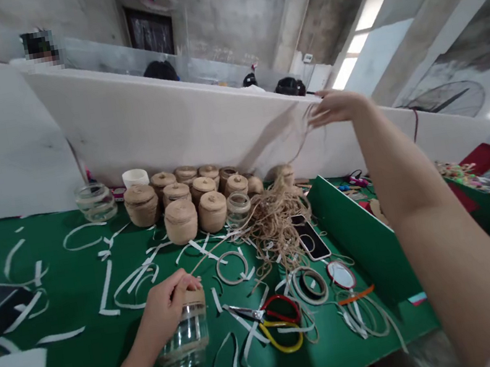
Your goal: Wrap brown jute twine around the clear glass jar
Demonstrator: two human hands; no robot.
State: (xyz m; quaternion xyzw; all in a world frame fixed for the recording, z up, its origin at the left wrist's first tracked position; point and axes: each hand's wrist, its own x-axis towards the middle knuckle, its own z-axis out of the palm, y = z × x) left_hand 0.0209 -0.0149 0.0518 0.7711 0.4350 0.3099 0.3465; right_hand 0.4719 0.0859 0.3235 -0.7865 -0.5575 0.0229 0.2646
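My left hand (pixel 169 306) is closed around the top of a glass jar (pixel 186 337), which leans over the table at the lower left. Brown wrapping covers the jar's upper rim. From beside my left fingertips a strand of jute twine (pixel 213 249) runs to a loose, tangled twine heap (pixel 276 219). Raised high at the right, my right hand (pixel 335 107) has its fingers bent on blurred twine that hangs towards the heap. Scissors (pixel 262 318) with one red and one yellow handle lie open to the right of the jar.
Several twine-wrapped jars (pixel 180 221) stand behind, beside bare glass jars (pixel 95 202). A phone (pixel 310 236), tape rolls (pixel 310 285) and scattered white strips lie on the green table. A green divider (pixel 362 239) stands right; a white partition (pixel 169 121) rises behind.
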